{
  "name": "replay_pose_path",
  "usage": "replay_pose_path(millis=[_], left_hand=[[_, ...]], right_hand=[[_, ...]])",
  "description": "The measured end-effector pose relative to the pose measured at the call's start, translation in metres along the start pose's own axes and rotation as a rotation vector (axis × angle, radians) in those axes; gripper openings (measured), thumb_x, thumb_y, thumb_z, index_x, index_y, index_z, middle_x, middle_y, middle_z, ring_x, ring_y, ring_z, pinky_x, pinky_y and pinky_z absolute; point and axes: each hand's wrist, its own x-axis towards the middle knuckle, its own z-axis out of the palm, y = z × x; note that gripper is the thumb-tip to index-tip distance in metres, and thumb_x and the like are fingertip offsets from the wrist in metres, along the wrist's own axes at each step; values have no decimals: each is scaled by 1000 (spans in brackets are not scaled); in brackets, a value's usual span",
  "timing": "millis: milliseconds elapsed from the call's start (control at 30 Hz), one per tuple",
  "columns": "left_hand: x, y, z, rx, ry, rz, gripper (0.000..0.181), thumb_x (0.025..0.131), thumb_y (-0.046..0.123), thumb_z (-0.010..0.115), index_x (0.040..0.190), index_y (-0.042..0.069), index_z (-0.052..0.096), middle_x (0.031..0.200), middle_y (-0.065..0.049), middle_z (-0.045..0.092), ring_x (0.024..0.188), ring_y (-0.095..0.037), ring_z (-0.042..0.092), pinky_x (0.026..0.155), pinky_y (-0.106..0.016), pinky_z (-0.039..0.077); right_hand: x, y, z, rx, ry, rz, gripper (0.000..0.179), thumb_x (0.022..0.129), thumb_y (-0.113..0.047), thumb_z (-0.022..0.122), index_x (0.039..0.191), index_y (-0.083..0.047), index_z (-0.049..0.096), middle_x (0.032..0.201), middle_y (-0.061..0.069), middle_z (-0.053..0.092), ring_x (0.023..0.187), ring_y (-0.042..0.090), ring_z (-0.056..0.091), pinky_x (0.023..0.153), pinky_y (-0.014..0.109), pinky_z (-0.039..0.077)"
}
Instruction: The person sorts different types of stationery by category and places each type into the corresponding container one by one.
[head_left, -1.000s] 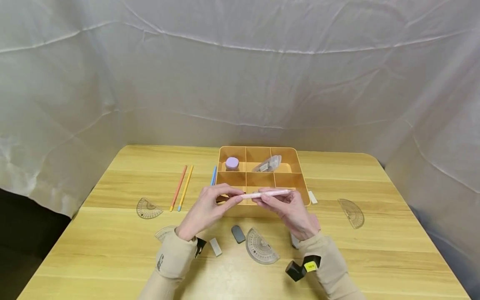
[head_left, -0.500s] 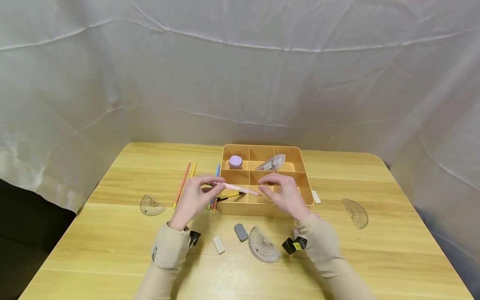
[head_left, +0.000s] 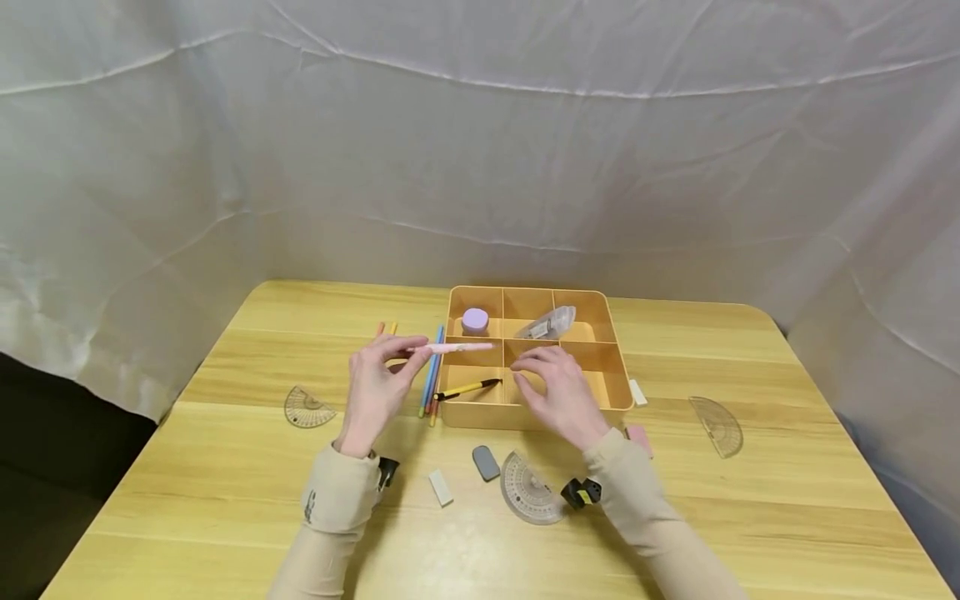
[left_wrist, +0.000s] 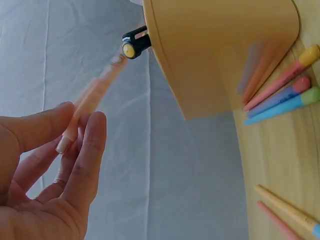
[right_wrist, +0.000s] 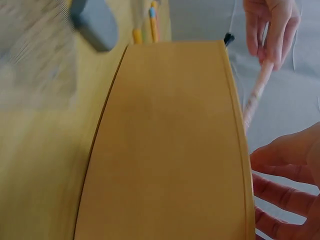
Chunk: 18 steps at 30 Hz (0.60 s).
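My left hand [head_left: 375, 392] pinches one end of a pink pen [head_left: 468, 347] between thumb and fingertips. The pen points right, over the left part of an orange divided box [head_left: 487, 417]. In the left wrist view the pen [left_wrist: 92, 97] is slightly blurred. My right hand [head_left: 558, 392] is held over the box's front compartments, its fingers loosely bent with nothing between them. The right wrist view has those fingers [right_wrist: 282, 195] beside the box's rim. A yellow-and-black pen [head_left: 468, 388] lies in the front left compartment, one end over the box's edge.
The box's back row holds a purple-lidded jar [head_left: 475, 321] and a clear packet [head_left: 551, 322]. Coloured pens [head_left: 432, 371] lie along its left side. Around it lie a grey eraser [head_left: 486, 462], white erasers [head_left: 440, 487], a pink block [head_left: 639, 440] and protractors [head_left: 531, 496].
My right hand has let go of the pink pen, which both hands held before. The left hand has carried it left and away from me, uncovering the yellow-and-black pen.
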Motion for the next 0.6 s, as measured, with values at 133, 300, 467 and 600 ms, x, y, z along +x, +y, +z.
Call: replay_pose_path(millis=[133, 300, 467, 600], left_hand=[[-1, 3, 0, 48, 4, 50, 19, 86, 3, 76, 103, -6, 76, 93, -21, 74, 86, -32, 74, 75, -34, 63], [-4, 5, 5, 150, -40, 123, 17, 85, 1, 78, 100, -6, 77, 90, -20, 74, 79, -29, 73, 72, -36, 63], [-8, 5, 12, 209, -80, 148, 15, 84, 1, 78, 98, -4, 78, 88, -16, 74, 77, -25, 71, 68, -29, 62], [-10, 3, 17, 236, -109, 166, 15, 83, 2, 78, 98, -3, 78, 88, -15, 76, 74, -22, 69, 58, -19, 51]], right_hand=[[-8, 14, -4, -68, 42, -9, 16, 88, -8, 73, 102, -2, 76, 108, 14, 74, 108, 34, 64, 100, 53, 49], [-16, 31, -4, -71, 35, 6, 21, 88, -10, 73, 107, 0, 75, 119, 17, 71, 118, 37, 59, 105, 55, 47], [-24, 41, -5, -30, 33, 21, 27, 90, -12, 72, 113, 2, 72, 129, 21, 67, 124, 39, 58, 106, 56, 48], [-27, 44, -5, -6, 67, 25, 30, 90, -11, 72, 116, 5, 70, 133, 24, 64, 122, 41, 61, 102, 57, 51]])
